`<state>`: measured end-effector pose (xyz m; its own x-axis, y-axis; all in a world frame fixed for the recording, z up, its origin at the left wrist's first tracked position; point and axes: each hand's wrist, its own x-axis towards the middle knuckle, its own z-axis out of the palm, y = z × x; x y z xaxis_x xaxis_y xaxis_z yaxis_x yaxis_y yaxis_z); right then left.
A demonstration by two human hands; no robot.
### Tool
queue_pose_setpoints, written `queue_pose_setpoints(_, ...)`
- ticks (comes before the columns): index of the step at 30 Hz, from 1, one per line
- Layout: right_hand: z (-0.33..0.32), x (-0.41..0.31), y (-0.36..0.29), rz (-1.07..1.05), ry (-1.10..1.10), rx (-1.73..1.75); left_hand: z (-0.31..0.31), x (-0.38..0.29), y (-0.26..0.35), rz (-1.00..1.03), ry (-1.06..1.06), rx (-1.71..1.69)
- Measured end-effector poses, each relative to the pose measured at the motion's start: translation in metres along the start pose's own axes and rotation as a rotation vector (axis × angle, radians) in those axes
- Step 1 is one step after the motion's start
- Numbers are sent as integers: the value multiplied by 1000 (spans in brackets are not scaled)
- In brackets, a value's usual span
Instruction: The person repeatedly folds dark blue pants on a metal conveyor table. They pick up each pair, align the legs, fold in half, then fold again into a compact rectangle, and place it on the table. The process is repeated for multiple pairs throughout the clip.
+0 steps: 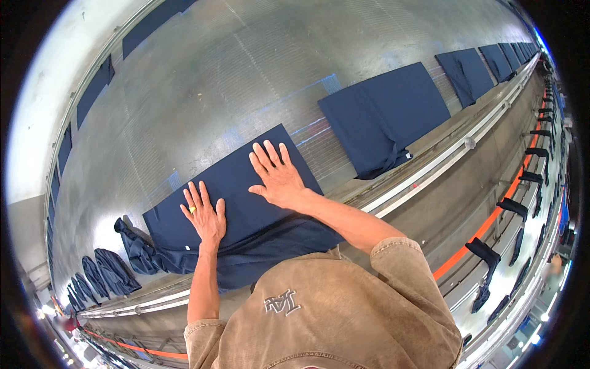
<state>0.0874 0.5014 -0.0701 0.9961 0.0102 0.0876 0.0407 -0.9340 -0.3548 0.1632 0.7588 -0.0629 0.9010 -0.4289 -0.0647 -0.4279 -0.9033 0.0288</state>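
A navy garment piece (239, 203) is spread over the long printing-style table right in front of me. Its far part lies flat and smooth, while the near part is bunched in folds and hangs over the table's edge by my body. My left hand (205, 214), with a yellow ring on one finger, rests palm down on its left half. Farther to the right, my right hand (276, 177) presses flat on the same cloth, fingers apart. Neither hand grasps anything. A small white tag (187, 248) shows near my left wrist.
More navy pieces (385, 115) lie flat in a row to the right. Crumpled dark garments (115, 272) sit at the left. A metal rail (424, 173) follows the table's near edge. Behind me, dark cloths (484, 267) lie on another long table (500, 244) beside an orange strip (488, 223).
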Motion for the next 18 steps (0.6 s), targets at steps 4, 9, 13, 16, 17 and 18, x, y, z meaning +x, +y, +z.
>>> queue_pose_setpoints(4,2,-25,-23,-75,-78,55,2,1,1,-12,1,29)
queue_pose_setpoints(9,1,-33,-26,-111,-78,53,-1,-1,1,-12,-20,-14)
queue_pose_setpoints(13,-30,-43,-40,-58,-14,240,-17,-4,-3,15,-59,-112)
queue_pose_setpoints(16,-77,-92,-49,90,-65,598,-38,-31,-12,55,-80,-271)
queue_pose_setpoints(17,-93,-118,-50,139,-75,726,-45,-54,-16,92,-40,-351)
queue_pose_setpoints(18,-104,-141,-51,345,-222,877,-53,-82,-22,140,8,-462)
